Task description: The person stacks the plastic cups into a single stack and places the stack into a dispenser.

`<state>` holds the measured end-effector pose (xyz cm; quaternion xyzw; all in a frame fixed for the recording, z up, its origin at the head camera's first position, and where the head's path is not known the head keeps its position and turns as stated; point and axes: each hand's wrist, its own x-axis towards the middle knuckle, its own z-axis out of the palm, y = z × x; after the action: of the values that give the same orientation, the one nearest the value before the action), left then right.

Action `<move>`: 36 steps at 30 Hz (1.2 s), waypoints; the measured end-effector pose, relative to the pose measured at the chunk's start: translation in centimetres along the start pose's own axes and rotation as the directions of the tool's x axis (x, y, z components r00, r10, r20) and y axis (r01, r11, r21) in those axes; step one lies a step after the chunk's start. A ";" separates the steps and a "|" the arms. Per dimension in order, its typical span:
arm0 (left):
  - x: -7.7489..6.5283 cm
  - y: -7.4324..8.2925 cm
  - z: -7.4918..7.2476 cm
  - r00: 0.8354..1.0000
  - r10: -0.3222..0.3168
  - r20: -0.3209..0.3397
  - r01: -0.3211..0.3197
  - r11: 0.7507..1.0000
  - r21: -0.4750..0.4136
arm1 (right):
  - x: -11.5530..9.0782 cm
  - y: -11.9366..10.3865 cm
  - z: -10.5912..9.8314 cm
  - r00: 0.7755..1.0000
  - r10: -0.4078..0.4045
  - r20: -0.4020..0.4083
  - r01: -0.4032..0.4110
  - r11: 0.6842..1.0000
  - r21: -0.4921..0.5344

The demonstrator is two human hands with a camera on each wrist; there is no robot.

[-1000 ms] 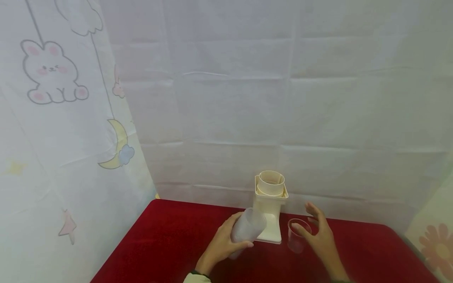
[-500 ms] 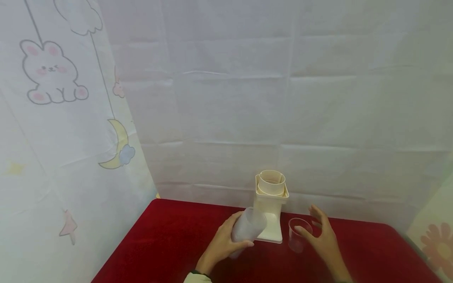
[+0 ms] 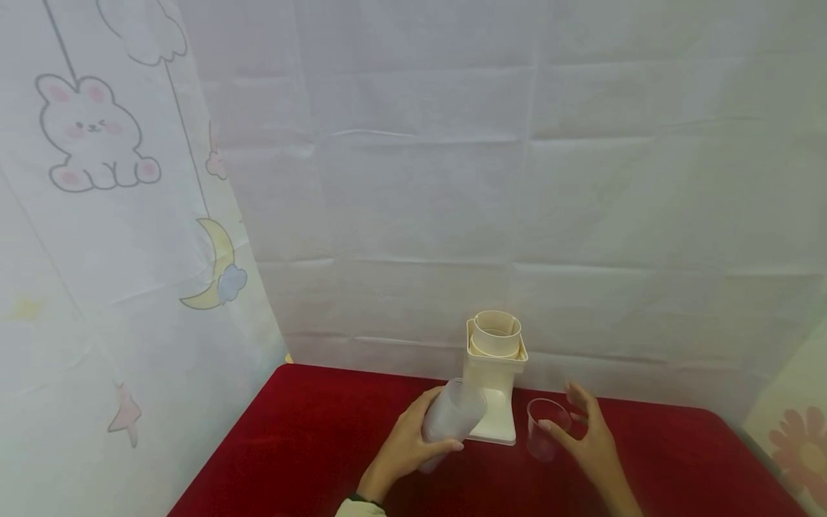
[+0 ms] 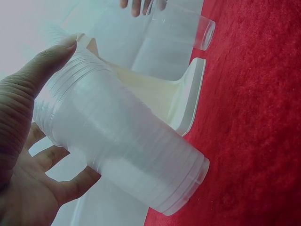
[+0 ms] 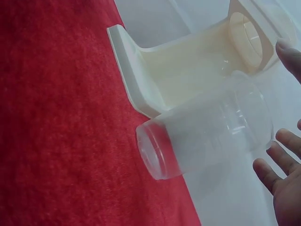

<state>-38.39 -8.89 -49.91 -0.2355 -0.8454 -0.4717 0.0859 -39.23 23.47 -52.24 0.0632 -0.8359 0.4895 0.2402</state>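
My left hand (image 3: 407, 439) grips a tilted stack of nested clear plastic cups (image 3: 452, 415), thumb on one side and fingers on the other. The left wrist view shows the stack's ribbed rims (image 4: 75, 80) up by the thumb and the bottom end pointing down toward the red cloth. A single clear plastic cup (image 3: 541, 446) stands upright on the cloth to the right. Around its rim hovers my right hand (image 3: 596, 441), thumb and fingers spread apart. In the right wrist view, fingertips (image 5: 263, 170) sit beside the rim of that cup (image 5: 202, 132) without closing on it.
A cream plastic cup dispenser (image 3: 492, 395) with a round ring on top stands between the two hands, its foot on the red tablecloth (image 3: 323, 431). Close behind the table hangs a white cloth backdrop (image 3: 413, 215); a printed one (image 3: 97, 251) hangs at left.
My right hand has shifted slightly right and down beside the single cup, its fingers still spread. The left hand and the cup stack have stayed in place.
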 end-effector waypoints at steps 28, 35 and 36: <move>-0.1 -0.3 0.1 0.999 0.035 -0.010 -0.035 0.999 0.016 | -0.5 1.9 1.6 0.989 0.130 0.073 -0.130 0.991 -0.013; 0.0 -0.1 -0.2 0.997 0.072 -0.019 -0.072 0.997 0.033 | -0.3 2.0 2.2 0.994 0.080 0.071 -0.076 0.996 -0.046; 0.0 0.0 -0.3 0.997 0.073 -0.020 -0.072 0.997 0.034 | -0.3 2.0 2.3 0.994 0.079 0.070 -0.075 0.996 -0.051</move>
<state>-38.43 -9.13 -49.78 -0.2597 -0.8431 -0.4565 0.1158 -40.39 22.51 -54.88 0.0428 -0.8573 0.4757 0.1923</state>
